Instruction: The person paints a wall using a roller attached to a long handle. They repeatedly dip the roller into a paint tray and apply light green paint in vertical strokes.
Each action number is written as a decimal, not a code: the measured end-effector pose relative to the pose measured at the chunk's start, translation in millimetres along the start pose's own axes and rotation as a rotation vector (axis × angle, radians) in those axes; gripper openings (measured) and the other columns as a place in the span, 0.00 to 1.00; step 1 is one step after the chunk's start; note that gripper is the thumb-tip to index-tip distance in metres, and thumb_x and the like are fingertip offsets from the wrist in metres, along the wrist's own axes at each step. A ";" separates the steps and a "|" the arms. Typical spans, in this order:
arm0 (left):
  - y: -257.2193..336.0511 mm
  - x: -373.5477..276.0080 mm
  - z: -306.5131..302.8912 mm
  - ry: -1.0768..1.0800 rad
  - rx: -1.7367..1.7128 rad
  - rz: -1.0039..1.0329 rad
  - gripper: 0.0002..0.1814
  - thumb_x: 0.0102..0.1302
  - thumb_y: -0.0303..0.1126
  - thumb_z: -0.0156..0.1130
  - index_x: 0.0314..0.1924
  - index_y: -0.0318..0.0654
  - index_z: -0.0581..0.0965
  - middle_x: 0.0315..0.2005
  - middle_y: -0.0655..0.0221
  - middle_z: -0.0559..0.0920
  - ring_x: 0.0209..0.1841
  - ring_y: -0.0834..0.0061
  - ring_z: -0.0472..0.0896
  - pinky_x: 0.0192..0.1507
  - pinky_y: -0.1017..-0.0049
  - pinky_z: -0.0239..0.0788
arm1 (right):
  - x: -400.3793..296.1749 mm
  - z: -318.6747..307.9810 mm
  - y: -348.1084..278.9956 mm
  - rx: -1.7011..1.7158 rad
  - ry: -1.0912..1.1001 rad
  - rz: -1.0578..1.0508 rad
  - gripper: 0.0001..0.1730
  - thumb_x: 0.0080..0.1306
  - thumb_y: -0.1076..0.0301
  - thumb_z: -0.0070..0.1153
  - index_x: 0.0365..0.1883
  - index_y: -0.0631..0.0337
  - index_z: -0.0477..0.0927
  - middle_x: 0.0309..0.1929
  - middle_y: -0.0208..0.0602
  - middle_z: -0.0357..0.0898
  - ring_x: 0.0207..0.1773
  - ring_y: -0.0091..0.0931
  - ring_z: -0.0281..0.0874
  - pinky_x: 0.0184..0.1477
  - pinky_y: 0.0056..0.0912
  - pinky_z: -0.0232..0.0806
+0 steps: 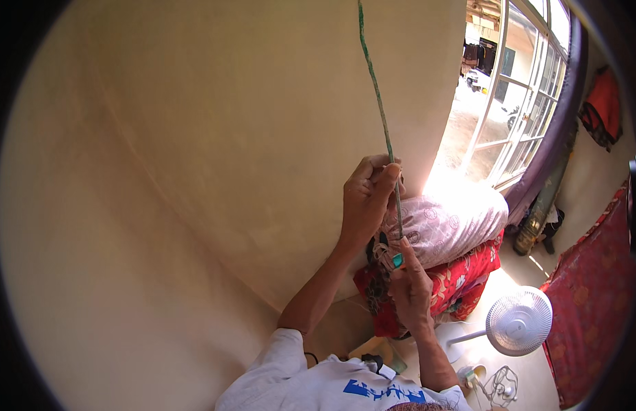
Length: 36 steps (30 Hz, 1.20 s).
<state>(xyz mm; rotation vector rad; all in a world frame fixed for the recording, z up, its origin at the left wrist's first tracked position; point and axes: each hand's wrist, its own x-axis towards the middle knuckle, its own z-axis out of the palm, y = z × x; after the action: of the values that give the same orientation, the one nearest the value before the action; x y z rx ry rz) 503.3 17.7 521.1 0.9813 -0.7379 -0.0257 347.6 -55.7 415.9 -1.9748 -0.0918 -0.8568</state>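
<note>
A long, thin green cord or rod [378,97] runs down from the top edge of the view, in front of the wall. My left hand [372,187] grips it near its lower part, with the thumb pressed along it. Lower down, my right hand [413,287] is closed, its thumb or a finger reaching up to the cord's lower end. A small teal thing [398,260] shows at the right hand; what it belongs to cannot be told. Behind the hands lie a pink patterned pillow or bundle [441,226] and red floral cloth [467,280].
A plain wall [220,128] fills the left and middle. On the right are a window with white bars [508,103] and a purple curtain [546,149]. A white fan [519,321], a coiled cable [503,385] and a red-covered surface [590,298] stand or lie at the lower right.
</note>
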 end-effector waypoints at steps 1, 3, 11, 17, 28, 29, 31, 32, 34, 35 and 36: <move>2.3 3.0 0.1 0.001 0.002 0.007 0.14 0.77 0.40 0.60 0.49 0.35 0.79 0.23 0.71 0.83 0.16 0.89 0.73 0.17 0.85 0.58 | 2.3 0.1 -2.5 0.005 -0.003 0.022 0.36 0.71 0.85 0.43 0.78 0.56 0.62 0.39 0.32 0.73 0.31 0.19 0.71 0.34 0.23 0.69; 6.1 8.7 0.1 0.003 0.007 0.020 0.13 0.76 0.39 0.60 0.49 0.35 0.79 0.23 0.71 0.83 0.16 0.89 0.73 0.17 0.85 0.58 | 6.5 -0.3 -6.7 -0.003 -0.002 0.050 0.35 0.70 0.84 0.48 0.76 0.57 0.65 0.53 0.45 0.78 0.38 0.27 0.77 0.42 0.29 0.72; 38.6 43.5 2.8 0.005 0.035 0.139 0.14 0.75 0.39 0.61 0.48 0.33 0.79 0.21 0.70 0.81 0.15 0.88 0.72 0.16 0.85 0.58 | 46.5 5.7 -35.1 0.040 0.032 -0.013 0.33 0.71 0.84 0.48 0.75 0.62 0.65 0.61 0.51 0.79 0.36 0.26 0.77 0.38 0.28 0.72; 57.4 72.0 9.0 -0.027 0.007 0.170 0.12 0.73 0.33 0.61 0.49 0.31 0.79 0.21 0.68 0.81 0.15 0.87 0.72 0.16 0.84 0.58 | 64.5 4.9 -46.7 0.081 0.032 0.123 0.34 0.71 0.83 0.49 0.76 0.62 0.64 0.46 0.43 0.79 0.32 0.22 0.73 0.35 0.27 0.71; 10.9 36.1 -24.8 0.047 0.023 -0.060 0.12 0.72 0.29 0.58 0.51 0.31 0.78 0.22 0.70 0.80 0.14 0.88 0.70 0.15 0.84 0.58 | -35.5 25.5 37.8 -0.073 -0.030 -0.041 0.37 0.71 0.82 0.49 0.79 0.58 0.59 0.26 0.29 0.68 0.24 0.18 0.65 0.27 0.24 0.64; 2.8 30.4 -26.9 0.054 0.031 -0.080 0.12 0.73 0.30 0.59 0.52 0.31 0.78 0.22 0.70 0.80 0.15 0.88 0.70 0.15 0.84 0.59 | -46.6 25.7 47.0 -0.082 -0.032 -0.040 0.38 0.70 0.83 0.50 0.78 0.58 0.60 0.27 0.30 0.68 0.24 0.19 0.65 0.28 0.24 0.64; -10.5 15.0 -33.3 0.077 0.055 -0.114 0.13 0.73 0.32 0.59 0.52 0.31 0.78 0.23 0.70 0.80 0.15 0.88 0.70 0.16 0.84 0.60 | -66.6 27.8 63.2 -0.088 -0.043 -0.046 0.39 0.68 0.85 0.52 0.78 0.59 0.61 0.29 0.33 0.70 0.26 0.22 0.67 0.29 0.25 0.65; -17.9 6.8 -36.5 0.085 0.064 -0.119 0.14 0.74 0.32 0.59 0.53 0.31 0.78 0.23 0.71 0.80 0.16 0.88 0.70 0.17 0.84 0.60 | -80.5 29.0 75.7 -0.073 -0.060 -0.017 0.40 0.67 0.85 0.54 0.77 0.59 0.62 0.31 0.38 0.72 0.28 0.26 0.70 0.31 0.28 0.68; -32.2 -12.2 -41.2 0.100 0.083 -0.135 0.14 0.75 0.33 0.59 0.54 0.31 0.78 0.23 0.72 0.80 0.17 0.89 0.70 0.18 0.85 0.60 | -100.1 31.9 88.5 -0.063 -0.067 -0.015 0.40 0.66 0.86 0.55 0.77 0.58 0.63 0.31 0.38 0.73 0.27 0.25 0.70 0.31 0.28 0.67; -33.7 -22.8 -41.7 0.117 0.107 -0.145 0.15 0.75 0.33 0.59 0.55 0.32 0.79 0.23 0.73 0.80 0.17 0.90 0.70 0.18 0.85 0.60 | -106.2 33.7 90.4 -0.066 -0.058 -0.044 0.39 0.67 0.86 0.54 0.77 0.58 0.63 0.28 0.33 0.70 0.25 0.21 0.67 0.29 0.25 0.65; -33.8 -33.6 -42.4 0.135 0.131 -0.153 0.15 0.75 0.34 0.58 0.55 0.33 0.79 0.23 0.73 0.80 0.17 0.90 0.70 0.19 0.85 0.61 | -113.3 35.6 91.6 -0.069 -0.048 -0.074 0.38 0.69 0.86 0.53 0.77 0.58 0.63 0.26 0.28 0.68 0.23 0.17 0.64 0.27 0.22 0.63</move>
<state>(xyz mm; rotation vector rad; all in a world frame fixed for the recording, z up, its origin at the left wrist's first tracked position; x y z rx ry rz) 512.3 41.1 462.5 1.1518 -0.5448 -0.0448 317.1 -47.1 269.3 -2.0680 -0.1658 -0.8708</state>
